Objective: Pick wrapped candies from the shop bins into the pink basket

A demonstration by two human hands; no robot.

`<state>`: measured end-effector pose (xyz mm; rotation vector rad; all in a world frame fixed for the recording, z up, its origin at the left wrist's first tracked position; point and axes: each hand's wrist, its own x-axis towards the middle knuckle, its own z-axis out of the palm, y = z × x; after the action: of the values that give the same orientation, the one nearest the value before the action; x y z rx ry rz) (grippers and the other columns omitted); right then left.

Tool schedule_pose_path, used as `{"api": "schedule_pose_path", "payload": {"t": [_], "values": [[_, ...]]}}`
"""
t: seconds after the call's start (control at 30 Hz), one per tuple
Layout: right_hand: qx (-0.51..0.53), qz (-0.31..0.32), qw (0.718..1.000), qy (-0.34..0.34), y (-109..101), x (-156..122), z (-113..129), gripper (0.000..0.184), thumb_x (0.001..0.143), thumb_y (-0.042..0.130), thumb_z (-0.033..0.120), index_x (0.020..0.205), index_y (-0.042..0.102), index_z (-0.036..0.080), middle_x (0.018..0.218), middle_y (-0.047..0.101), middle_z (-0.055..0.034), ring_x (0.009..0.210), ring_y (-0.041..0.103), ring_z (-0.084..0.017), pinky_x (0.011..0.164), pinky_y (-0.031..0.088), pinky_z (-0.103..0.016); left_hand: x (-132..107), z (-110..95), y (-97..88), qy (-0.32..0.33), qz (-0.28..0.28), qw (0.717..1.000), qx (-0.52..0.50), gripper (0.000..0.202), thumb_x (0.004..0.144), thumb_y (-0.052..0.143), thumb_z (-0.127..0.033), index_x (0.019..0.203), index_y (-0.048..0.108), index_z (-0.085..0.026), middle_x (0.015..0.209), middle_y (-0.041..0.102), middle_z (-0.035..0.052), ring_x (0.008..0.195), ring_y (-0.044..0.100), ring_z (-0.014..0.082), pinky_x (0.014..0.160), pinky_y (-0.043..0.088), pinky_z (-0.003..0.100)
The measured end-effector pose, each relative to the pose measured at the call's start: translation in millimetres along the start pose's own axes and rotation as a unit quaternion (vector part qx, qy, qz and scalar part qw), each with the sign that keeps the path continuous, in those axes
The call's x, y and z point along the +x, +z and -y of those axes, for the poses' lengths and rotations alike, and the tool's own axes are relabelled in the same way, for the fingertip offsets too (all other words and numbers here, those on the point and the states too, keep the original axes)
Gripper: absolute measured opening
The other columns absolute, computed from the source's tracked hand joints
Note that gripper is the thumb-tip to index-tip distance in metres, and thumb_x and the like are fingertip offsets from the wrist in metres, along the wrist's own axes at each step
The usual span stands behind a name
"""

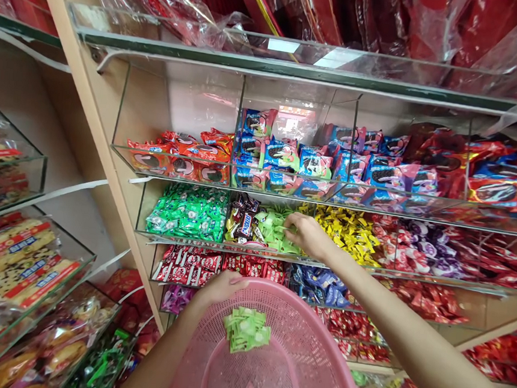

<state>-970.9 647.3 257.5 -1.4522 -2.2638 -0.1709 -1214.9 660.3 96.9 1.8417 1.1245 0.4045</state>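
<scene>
My left hand [221,287] grips the rim of a pink plastic basket [327,345] at the lower middle. Inside the basket lies a small heap of light green wrapped candies [246,330]. My right hand [308,236] reaches into a shelf compartment of the same light green candies [273,228], its fingers curled down onto them. Its fingertips are partly hidden among the wrappers. Left of that pile are dark brown Snickers bars [246,222]. To the right, beside my hand, are yellow wrapped candies [348,232].
Clear dividers split the shelves. Green packets [189,212] fill the left compartment. Blue cookie packs [284,154] stand above, behind a clear front edge. Purple-blue candies [318,285] lie below. A wooden upright [92,125] and bread bins [9,250] are at left; red packages [369,16] hang overhead.
</scene>
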Motion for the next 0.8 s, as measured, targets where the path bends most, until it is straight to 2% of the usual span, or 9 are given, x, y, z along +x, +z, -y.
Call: {"api": "schedule_pose_path", "payload": {"t": [0.23, 0.4, 0.57, 0.67, 0.8], "values": [[0.097, -0.098, 0.989, 0.054, -14.3, -23.0, 8.8, 0.001, 0.077, 0.048, 0.020, 0.079, 0.048, 0.020, 0.069, 0.057, 0.0012, 0.056, 0.049, -0.011, 0.055, 0.038, -0.021, 2.7, -2.6, 1.8, 0.053, 0.004, 0.998, 0.041, 0.052, 0.071, 0.041, -0.068, 0.061, 0.049, -0.017, 0.055, 0.036, -0.0061, 0.053, 0.031, 0.0086, 0.053, 0.024, 0.023], [0.053, -0.071, 0.996, 0.027, 8.3, -28.0, 5.8, 0.006, 0.079, 0.043, 0.017, 0.076, 0.045, 0.021, 0.069, 0.054, 0.0000, 0.061, 0.049, -0.013, 0.058, 0.038, -0.023, 4.1, -7.3, 4.9, 0.054, 0.016, 0.997, 0.055, 0.054, 0.071, 0.040, -0.069, 0.066, 0.053, -0.016, 0.057, 0.041, -0.0051, 0.055, 0.035, 0.0093, 0.053, 0.025, 0.023], [-0.035, -0.101, 0.994, 0.024, 31.9, -22.2, 5.3, 0.012, 0.082, 0.037, 0.014, 0.077, 0.044, 0.021, 0.077, 0.053, -0.0054, 0.075, 0.049, -0.018, 0.066, 0.039, -0.027, 6.1, -10.9, 9.4, 0.050, 0.023, 0.997, 0.060, 0.055, 0.071, 0.041, -0.069, 0.071, 0.057, -0.016, 0.058, 0.045, -0.0046, 0.054, 0.037, 0.0095, 0.053, 0.025, 0.023], [-0.001, -0.122, 0.992, 0.024, 35.6, -24.1, 5.1, 0.011, 0.084, 0.037, 0.016, 0.080, 0.045, 0.021, 0.078, 0.053, -0.0055, 0.076, 0.050, -0.019, 0.068, 0.041, -0.028, 9.0, -11.6, 12.0, 0.049, 0.030, 0.997, 0.043, 0.055, 0.070, 0.043, -0.069, 0.069, 0.058, -0.015, 0.056, 0.044, -0.0046, 0.054, 0.036, 0.0096, 0.054, 0.025, 0.023], [0.079, -0.174, 0.981, 0.015, 27.2, -34.5, 5.5, 0.009, 0.087, 0.039, 0.021, 0.084, 0.048, 0.020, 0.083, 0.056, -0.0058, 0.076, 0.053, -0.017, 0.071, 0.044, -0.028, 13.0, -13.2, 13.3, 0.054, 0.028, 0.998, 0.028, 0.056, 0.069, 0.044, -0.069, 0.066, 0.057, -0.015, 0.055, 0.043, -0.0044, 0.055, 0.035, 0.0099, 0.054, 0.025, 0.023]]}}
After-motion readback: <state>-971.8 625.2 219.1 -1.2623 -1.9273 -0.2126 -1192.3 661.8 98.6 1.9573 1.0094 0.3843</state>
